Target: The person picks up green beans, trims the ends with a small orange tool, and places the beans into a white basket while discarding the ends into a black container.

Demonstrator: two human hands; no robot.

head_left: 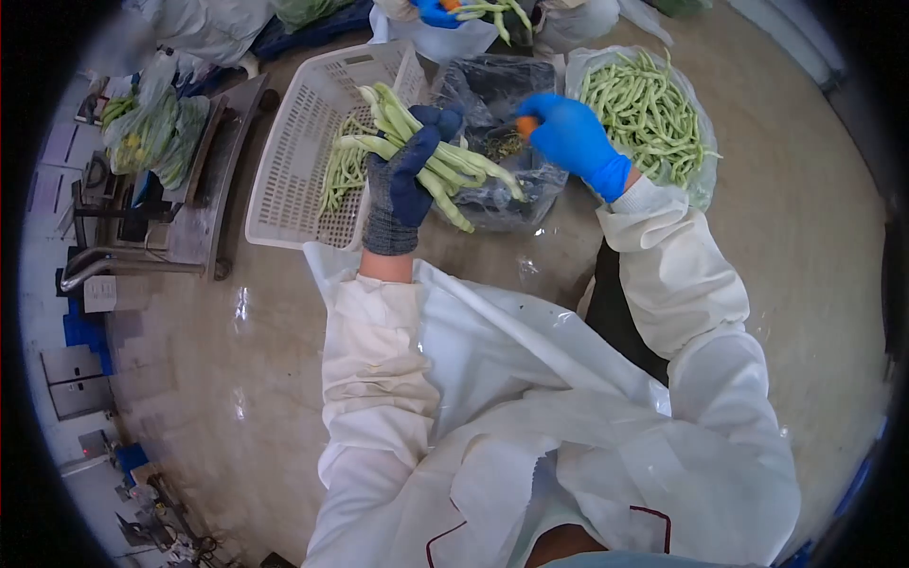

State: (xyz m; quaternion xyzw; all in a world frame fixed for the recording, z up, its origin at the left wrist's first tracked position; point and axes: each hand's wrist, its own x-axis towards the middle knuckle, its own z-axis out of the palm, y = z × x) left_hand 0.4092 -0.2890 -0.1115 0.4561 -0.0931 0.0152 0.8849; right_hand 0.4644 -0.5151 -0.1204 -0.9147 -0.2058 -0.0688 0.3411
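"Checking the head camera, the only view: where does the bunch of green beans (461, 167) lie from the grip?"

"Through it. The left hand (409, 168), dark-gloved, is closed around the bunch, whose long axis slants from upper left to lower right, ends free on both sides."

"And the right hand (575, 140)?"

"Blue-gloved, fingers curled, apart from the beans, right of and beyond their lower-right ends. An orange item (525, 126) shows at the fingertips; held or worn, I cannot tell."

"Edges and room?"

"The white basket (282, 142) stands left of the bunch. The lined bin (530, 204) sits between the hands, with open air above it. The bag of beans (646, 115) is just right of the right hand. Another person's hand (439, 12) is well apart, beyond the bin."
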